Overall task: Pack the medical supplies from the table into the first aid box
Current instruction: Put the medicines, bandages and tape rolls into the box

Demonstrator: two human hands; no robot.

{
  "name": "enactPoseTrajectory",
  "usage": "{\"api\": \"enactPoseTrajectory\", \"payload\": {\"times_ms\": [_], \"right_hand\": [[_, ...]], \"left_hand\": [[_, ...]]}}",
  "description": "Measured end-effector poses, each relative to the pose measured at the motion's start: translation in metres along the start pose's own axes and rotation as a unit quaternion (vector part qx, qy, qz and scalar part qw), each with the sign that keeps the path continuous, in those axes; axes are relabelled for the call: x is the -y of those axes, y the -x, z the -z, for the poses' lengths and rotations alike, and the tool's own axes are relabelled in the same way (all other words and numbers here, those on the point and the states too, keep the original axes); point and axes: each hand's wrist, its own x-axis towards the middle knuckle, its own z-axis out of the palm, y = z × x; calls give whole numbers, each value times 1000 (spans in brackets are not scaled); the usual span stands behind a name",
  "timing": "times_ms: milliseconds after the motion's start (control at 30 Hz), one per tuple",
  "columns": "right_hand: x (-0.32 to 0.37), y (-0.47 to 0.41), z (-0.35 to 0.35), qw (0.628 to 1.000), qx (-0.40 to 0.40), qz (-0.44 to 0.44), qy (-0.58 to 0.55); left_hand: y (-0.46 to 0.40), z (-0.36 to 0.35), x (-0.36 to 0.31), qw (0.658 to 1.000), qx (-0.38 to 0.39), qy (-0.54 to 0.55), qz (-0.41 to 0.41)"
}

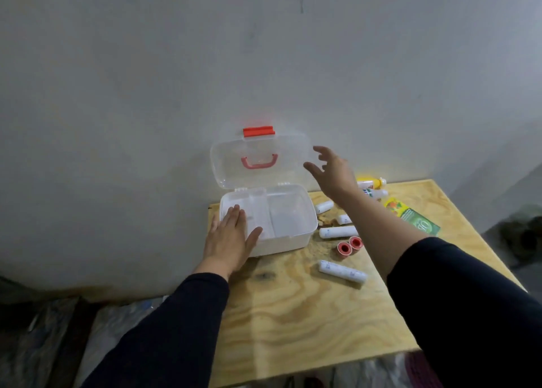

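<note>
A white first aid box [299,235] stands open at the table's far left, its clear lid [261,144] with a red latch and handle leaning back on the wall. My left hand [230,236] lies flat on the box's front left corner, fingers apart. My right hand [331,170] hovers open in the air beside the lid's right edge, holding nothing. To the right of the box lie white bandage rolls [341,272], two red-cored tape rolls [349,245], a yellow-capped bottle [372,182] and a green packet [416,217].
The plywood table [308,323] ends at the wall behind and has open wood in front of the box. Plastic-wrapped clutter [58,335] lies on the floor to the left. A dark shape [522,235] sits at the far right.
</note>
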Motion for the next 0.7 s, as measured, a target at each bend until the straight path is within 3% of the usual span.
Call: {"api": "enactPoseTrajectory", "payload": {"times_ms": [200, 367, 700], "right_hand": [[-65, 51, 26, 996, 28, -67, 46], [-133, 79, 61, 989, 19, -97, 107], [-240, 63, 94, 976, 14, -179, 124]], "left_hand": [[-1, 1, -12, 999, -24, 2, -31], [-1, -6, -27, 999, -9, 37, 1], [-8, -17, -29, 999, -15, -13, 33]]}}
